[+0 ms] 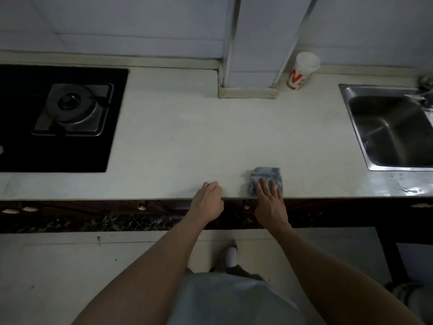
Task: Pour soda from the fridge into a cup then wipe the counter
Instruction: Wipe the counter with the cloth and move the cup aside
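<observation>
A folded blue-grey cloth (267, 175) lies near the front edge of the pale counter (187, 137). My right hand (271, 202) presses on the cloth's near half with straight, spread fingers. My left hand (207, 201) rests at the counter's front edge, left of the cloth, its fingers loosely curled on the surface and holding nothing. A white paper cup (302, 70) with a red and yellow logo stands upright at the back of the counter, beside a tiled wall column. No soda bottle is in view.
A black gas hob (58, 118) with a steel burner fills the counter's left end. A steel sink (393, 130) with a tap is set in at the right, with water drops on its front rim. The tiled column (248, 55) juts onto the counter at the back.
</observation>
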